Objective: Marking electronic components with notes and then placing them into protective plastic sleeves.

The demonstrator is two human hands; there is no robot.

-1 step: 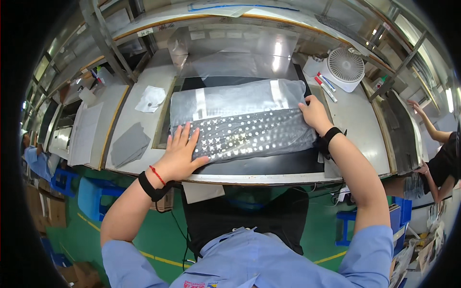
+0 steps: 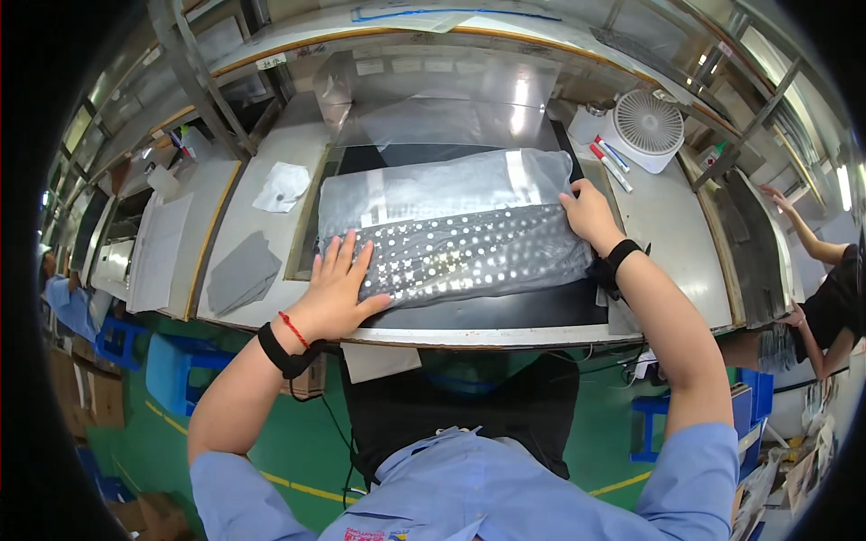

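A translucent frosted plastic bag (image 2: 442, 185) lies crosswise on a dark mat (image 2: 505, 307) on the bench before me. Through its near half shows a dark panel (image 2: 451, 252) covered with rows of white dots, and two whitish strips cross the far half. My left hand (image 2: 334, 288) rests flat on the bag's near left corner, fingers spread and thumb out to the right. At the right end, my right hand (image 2: 591, 216) has its fingers curled over the bag's edge, gripping it. What lies under those fingers is hidden.
Grey sheets (image 2: 244, 273) and a crumpled white cloth (image 2: 281, 187) lie to the left. Markers (image 2: 612, 167) and a white fan (image 2: 649, 126) are at the back right. A shelf (image 2: 406, 32) spans the back. Another person's arm (image 2: 803, 225) shows at far right.
The bag and both my hands have shifted very slightly to the left. My grip looks the same.
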